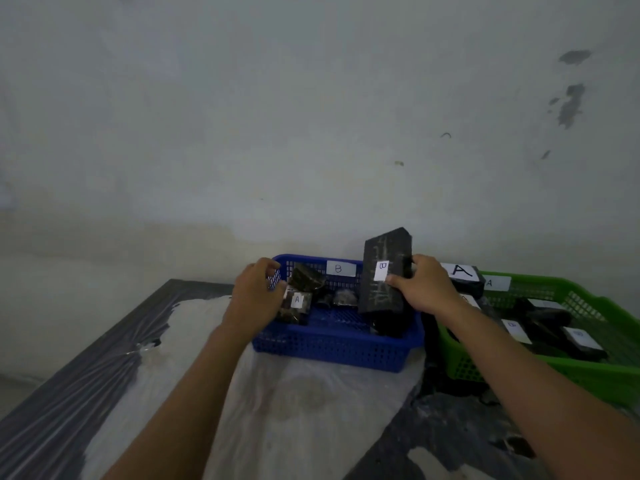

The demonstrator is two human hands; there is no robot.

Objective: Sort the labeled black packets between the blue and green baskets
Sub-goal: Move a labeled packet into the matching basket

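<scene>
Black "B" packet [384, 271] gripped by right hand [427, 289]; left hand [254, 296] pinches "A" packet [294, 306].

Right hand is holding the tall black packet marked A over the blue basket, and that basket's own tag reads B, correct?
Not quite. The head view shows the label on the tall black packet in the right hand reads B, not A. The packet is over the blue basket, whose tag does read B.

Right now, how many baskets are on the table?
2: the blue basket sits in the middle, and the green basket stands right beside it, partly cut off.
</scene>
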